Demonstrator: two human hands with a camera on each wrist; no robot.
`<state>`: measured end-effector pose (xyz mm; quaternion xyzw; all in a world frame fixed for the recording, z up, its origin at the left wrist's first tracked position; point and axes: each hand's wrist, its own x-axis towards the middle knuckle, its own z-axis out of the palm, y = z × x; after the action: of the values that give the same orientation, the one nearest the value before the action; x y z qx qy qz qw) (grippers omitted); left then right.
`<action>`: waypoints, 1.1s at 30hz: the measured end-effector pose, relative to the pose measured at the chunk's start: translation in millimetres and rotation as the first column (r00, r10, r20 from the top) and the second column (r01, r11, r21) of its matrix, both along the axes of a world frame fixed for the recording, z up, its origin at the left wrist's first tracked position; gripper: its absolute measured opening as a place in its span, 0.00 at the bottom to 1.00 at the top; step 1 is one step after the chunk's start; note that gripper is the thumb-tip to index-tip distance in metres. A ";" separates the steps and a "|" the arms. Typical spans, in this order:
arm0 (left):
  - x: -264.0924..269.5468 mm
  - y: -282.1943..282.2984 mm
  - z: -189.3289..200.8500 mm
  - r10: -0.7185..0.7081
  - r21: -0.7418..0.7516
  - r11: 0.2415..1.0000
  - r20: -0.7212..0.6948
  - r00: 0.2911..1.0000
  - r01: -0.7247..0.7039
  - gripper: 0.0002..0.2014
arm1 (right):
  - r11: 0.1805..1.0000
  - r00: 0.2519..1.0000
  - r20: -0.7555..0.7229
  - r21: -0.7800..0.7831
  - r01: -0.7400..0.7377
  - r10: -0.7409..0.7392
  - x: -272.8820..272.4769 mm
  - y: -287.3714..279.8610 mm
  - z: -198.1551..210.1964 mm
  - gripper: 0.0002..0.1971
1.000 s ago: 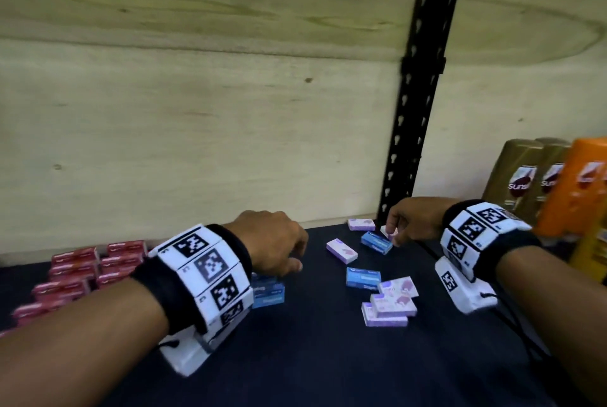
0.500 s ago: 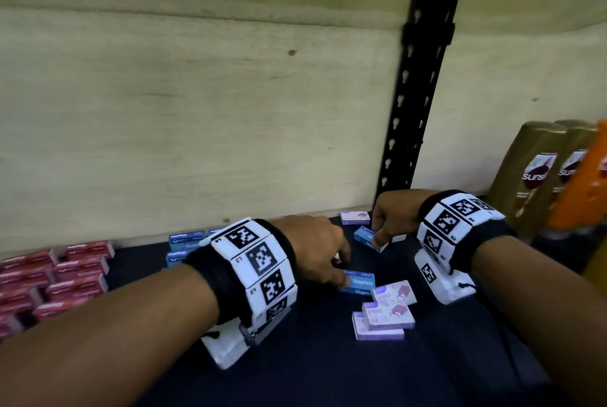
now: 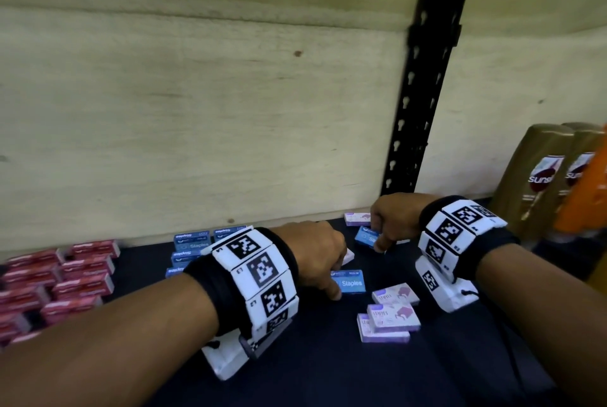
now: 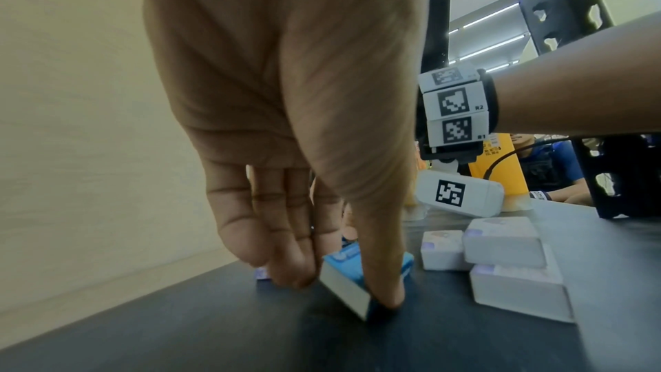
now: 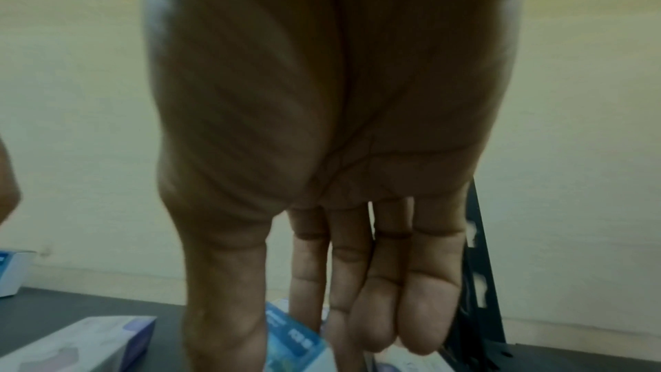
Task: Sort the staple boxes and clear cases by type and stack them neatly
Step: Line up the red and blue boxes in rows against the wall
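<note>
On the dark shelf my left hand (image 3: 328,275) grips a loose blue staples box (image 3: 349,282), thumb on its near side; the left wrist view shows that blue box (image 4: 345,287) tipped up between thumb and fingers. Farther back my right hand (image 3: 381,232) pinches a second blue box (image 3: 365,237), seen close as a blue box (image 5: 296,341) in the right wrist view. Three purple staple boxes (image 3: 392,313) lie overlapping near the front, another purple box (image 3: 356,218) sits by the wall. Stacked blue boxes (image 3: 193,242) stand at the back left, beside red boxes (image 3: 82,275).
A black slotted upright (image 3: 423,94) rises behind my right hand. Gold shampoo bottles (image 3: 538,183) and an orange bottle (image 3: 591,196) stand at the right. A plywood wall (image 3: 197,111) closes the back. A pale box (image 3: 348,256) peeks out past my left knuckles.
My left hand left the blue stack, moved right and took hold of the loose blue box. My right hand shifted onto the farther blue box and pinched it.
</note>
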<state>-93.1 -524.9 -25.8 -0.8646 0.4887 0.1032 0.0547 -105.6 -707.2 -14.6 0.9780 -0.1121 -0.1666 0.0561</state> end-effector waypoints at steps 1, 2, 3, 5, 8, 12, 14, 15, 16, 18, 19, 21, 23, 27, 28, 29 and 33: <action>-0.1 1.4 0.0 0.014 -0.028 1.000 -0.016 1.000 -0.015 0.18 | 1.000 1.000 0.012 0.019 0.003 -0.004 -0.8 -0.4 0.8 0.25; -0.2 2.6 -0.2 0.026 -0.054 0.998 -0.038 0.999 -0.028 0.17 | 0.999 1.000 0.024 0.033 0.004 -0.005 -1.2 -0.8 0.8 0.24; -0.8 3.9 -0.2 0.034 -0.079 0.996 -0.059 0.998 -0.039 0.15 | 0.999 0.999 0.034 0.038 0.001 -0.002 -2.1 -0.6 0.4 0.23; -2.8 6.7 1.7 0.049 -0.111 0.992 -0.095 0.994 -0.060 0.13 | 0.999 0.999 0.042 0.033 -0.003 0.002 -4.6 0.7 -1.1 0.22; -6.9 13.8 8.3 0.063 -0.130 0.988 -0.122 0.991 -0.078 0.10 | 0.999 0.998 0.063 0.036 -0.019 0.017 -10.5 4.0 0.0 0.18; -13.9 39.8 28.6 0.112 -0.149 0.980 -0.133 0.985 -0.132 0.11 | 0.995 0.989 0.141 0.080 -0.052 0.040 -21.7 14.5 15.1 0.13; -16.2 60.8 41.3 0.147 -0.137 0.977 -0.126 0.981 -0.164 0.11 | 0.990 0.983 0.171 0.117 -0.084 0.063 -26.7 25.8 25.5 0.10; -16.5 71.3 47.0 0.166 -0.130 0.975 -0.127 0.978 -0.182 0.11 | 0.986 0.981 0.179 0.134 -0.103 0.078 -29.2 32.0 29.6 0.09; -16.9 84.2 52.2 0.188 -0.125 0.971 -0.127 0.974 -0.204 0.11 | 0.980 0.978 0.182 0.154 -0.128 0.099 -31.1 41.0 32.9 0.09; -16.3 106.2 59.2 0.225 -0.121 0.963 -0.125 0.966 -0.240 0.11 | 0.967 0.976 0.169 0.191 -0.170 0.138 -36.3 58.3 36.7 0.09; -16.7 119.0 61.1 0.245 -0.123 0.958 -0.122 0.962 -0.260 0.11 | 0.959 0.973 0.158 0.204 -0.198 0.168 -39.0 69.7 37.4 0.09; -18.5 140.3 61.6 0.276 -0.119 0.950 -0.116 0.954 -0.289 0.12 | 0.940 0.964 0.138 0.228 -0.254 0.227 -45.3 90.0 36.6 0.09; -21.2 157.4 57.7 0.295 -0.111 0.946 -0.101 0.950 -0.306 0.12 | 0.922 0.956 0.105 0.254 -0.291 0.273 -53.0 108.2 34.8 0.08; -30.8 185.8 39.4 0.322 -0.094 0.939 -0.087 0.943 -0.329 0.11 | 0.903 0.934 0.051 0.241 -0.356 0.355 -69.9 139.1 26.6 0.10; -32.9 191.1 34.4 0.324 -0.090 0.939 -0.101 0.941 -0.333 0.11 | 0.900 0.924 0.048 0.215 -0.380 0.379 -73.8 144.7 23.6 0.11; -35.4 196.4 29.8 0.326 -0.087 0.938 -0.116 0.938 -0.337 0.11 | 0.896 0.916 0.044 0.196 -0.399 0.398 -77.6 150.1 20.6 0.12; -43.4 209.8 14.7 0.329 -0.086 0.936 -0.138 0.934 -0.342 0.11 | 0.891 0.909 0.019 0.190 -0.413 0.417 -85.6 162.4 8.0 0.11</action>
<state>-136.5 -315.0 -11.1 -0.9293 0.3408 0.1365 -0.0405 -191.2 -544.8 -6.6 0.9783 0.1162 -0.1715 -0.0019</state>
